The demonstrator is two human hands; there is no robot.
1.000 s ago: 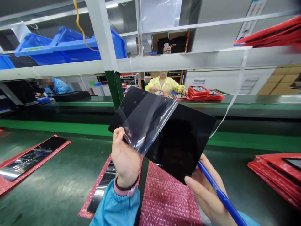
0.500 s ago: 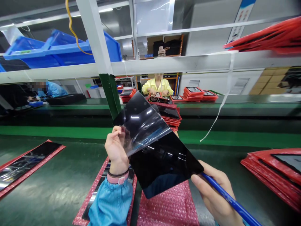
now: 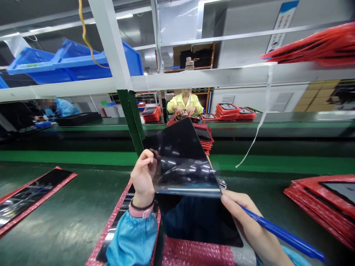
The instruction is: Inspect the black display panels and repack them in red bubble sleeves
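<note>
A glossy black glass panel (image 3: pixel 199 221), like a tablet screen, is held up in front of me at a tilt. Clear film (image 3: pixel 183 171) lies across its upper part, its lower edge curling off the glass. My left hand (image 3: pixel 144 173) pinches at the left side of the film, fingers closed; the exact grip is partly hidden. The panel's right edge is between the thumb and fingers of my right hand (image 3: pixel 246 216), which also keeps a blue pen-like stick (image 3: pixel 285 232) across it. Pink bubble wrap (image 3: pixel 194 253) lies below the panel.
Film-covered dark panels on pink wrap lie at far left (image 3: pixel 33 192) and beside my left forearm (image 3: pixel 118 221). Red padded sleeves (image 3: pixel 318 210) are stacked at right. Ahead are a green post (image 3: pixel 130 118), more red sleeves (image 3: pixel 205 138) and a co-worker in yellow (image 3: pixel 184 103).
The panel has turned, its lower right corner swinging down and its top edge shifting right. Both hands still hold on; my left hand has moved slightly right, and the blue stick lies flatter.
</note>
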